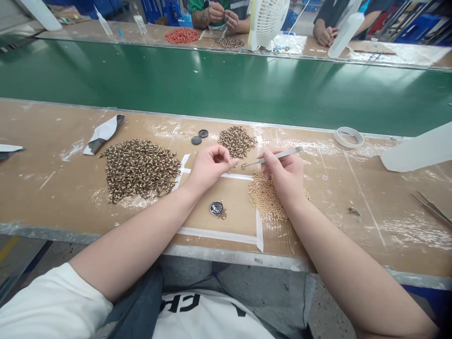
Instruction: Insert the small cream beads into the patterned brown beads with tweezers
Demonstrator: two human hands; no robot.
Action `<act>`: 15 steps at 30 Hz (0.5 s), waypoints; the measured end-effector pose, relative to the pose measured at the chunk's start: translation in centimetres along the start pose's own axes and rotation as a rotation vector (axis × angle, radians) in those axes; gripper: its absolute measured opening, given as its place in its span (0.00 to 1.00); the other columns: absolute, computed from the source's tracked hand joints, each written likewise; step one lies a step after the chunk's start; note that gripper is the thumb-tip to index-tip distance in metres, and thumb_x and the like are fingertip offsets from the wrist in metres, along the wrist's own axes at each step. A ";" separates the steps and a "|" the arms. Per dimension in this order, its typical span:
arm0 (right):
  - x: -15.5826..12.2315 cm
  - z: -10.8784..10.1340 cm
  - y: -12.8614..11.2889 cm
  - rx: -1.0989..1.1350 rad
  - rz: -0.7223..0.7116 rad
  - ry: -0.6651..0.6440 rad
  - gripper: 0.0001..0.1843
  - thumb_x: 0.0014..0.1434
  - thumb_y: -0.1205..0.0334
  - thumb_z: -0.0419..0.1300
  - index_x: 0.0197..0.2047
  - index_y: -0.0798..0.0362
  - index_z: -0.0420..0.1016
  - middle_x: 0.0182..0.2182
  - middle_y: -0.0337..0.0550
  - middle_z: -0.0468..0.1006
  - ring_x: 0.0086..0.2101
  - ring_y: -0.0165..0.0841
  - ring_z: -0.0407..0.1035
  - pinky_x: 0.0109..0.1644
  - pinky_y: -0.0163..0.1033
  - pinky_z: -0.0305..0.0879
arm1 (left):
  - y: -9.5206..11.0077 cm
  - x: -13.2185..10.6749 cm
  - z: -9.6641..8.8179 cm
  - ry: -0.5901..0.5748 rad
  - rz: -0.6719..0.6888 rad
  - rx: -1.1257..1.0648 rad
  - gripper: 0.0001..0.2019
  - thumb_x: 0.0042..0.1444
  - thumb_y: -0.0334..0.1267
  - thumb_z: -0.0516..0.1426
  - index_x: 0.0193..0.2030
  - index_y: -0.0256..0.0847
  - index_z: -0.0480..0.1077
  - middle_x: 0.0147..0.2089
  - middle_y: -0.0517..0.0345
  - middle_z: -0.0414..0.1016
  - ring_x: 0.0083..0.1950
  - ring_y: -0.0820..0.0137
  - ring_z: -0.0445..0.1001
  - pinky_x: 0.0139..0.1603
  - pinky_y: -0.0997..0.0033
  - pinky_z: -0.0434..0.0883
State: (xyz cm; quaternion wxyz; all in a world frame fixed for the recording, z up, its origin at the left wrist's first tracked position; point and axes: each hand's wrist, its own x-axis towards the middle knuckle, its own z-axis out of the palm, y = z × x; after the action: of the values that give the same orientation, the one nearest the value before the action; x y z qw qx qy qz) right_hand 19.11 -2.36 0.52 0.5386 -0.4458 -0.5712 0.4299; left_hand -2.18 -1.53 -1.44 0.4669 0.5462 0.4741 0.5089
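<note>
My right hand (286, 175) grips metal tweezers (287, 153) whose thin tip points left. At that tip is a small brass-coloured piece (243, 166). My left hand (213, 165) is closed in a pinch just left of the tip; anything between its fingers is too small to make out. Below my right hand lies a heap of small tan beads (266, 200). Behind both hands sits a smaller heap of dark and gold pieces (236, 140). A round dish with dark, shiny contents (216, 208) stands inside the taped rectangle, nearer to me.
A larger heap of dark and gold pieces (141, 169) spreads at left. Two black discs (196, 140), a tape roll (349, 137), a white bottle (416, 148) and other tweezers (432, 207) lie around. Beyond the green belt (141, 77), co-workers sit near a fan (267, 23).
</note>
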 end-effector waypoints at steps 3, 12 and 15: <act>0.0 0.0 -0.1 -0.003 0.008 -0.002 0.17 0.66 0.48 0.65 0.33 0.53 0.81 0.20 0.36 0.72 0.19 0.26 0.63 0.23 0.36 0.57 | 0.1 0.0 0.0 -0.001 -0.002 -0.003 0.17 0.48 0.41 0.72 0.30 0.39 0.68 0.31 0.60 0.70 0.32 0.78 0.67 0.37 0.72 0.68; 0.0 -0.1 -0.1 -0.040 0.026 -0.020 0.19 0.65 0.45 0.65 0.33 0.52 0.80 0.20 0.36 0.71 0.20 0.26 0.63 0.24 0.37 0.57 | 0.4 -0.2 0.2 -0.018 -0.005 0.003 0.19 0.47 0.43 0.72 0.29 0.39 0.66 0.30 0.61 0.68 0.31 0.77 0.66 0.34 0.73 0.66; 0.0 0.0 -0.1 -0.047 0.023 -0.032 0.19 0.65 0.45 0.65 0.33 0.52 0.80 0.20 0.36 0.71 0.19 0.26 0.63 0.24 0.37 0.57 | 0.3 -0.3 0.2 -0.019 -0.013 0.023 0.20 0.48 0.45 0.72 0.30 0.40 0.64 0.29 0.61 0.67 0.31 0.77 0.66 0.32 0.73 0.66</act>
State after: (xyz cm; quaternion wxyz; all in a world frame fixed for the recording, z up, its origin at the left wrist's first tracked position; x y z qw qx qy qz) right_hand 19.12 -2.38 0.58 0.5138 -0.4580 -0.5846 0.4296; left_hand -1.96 -1.85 -1.14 0.4684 0.5530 0.4792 0.4952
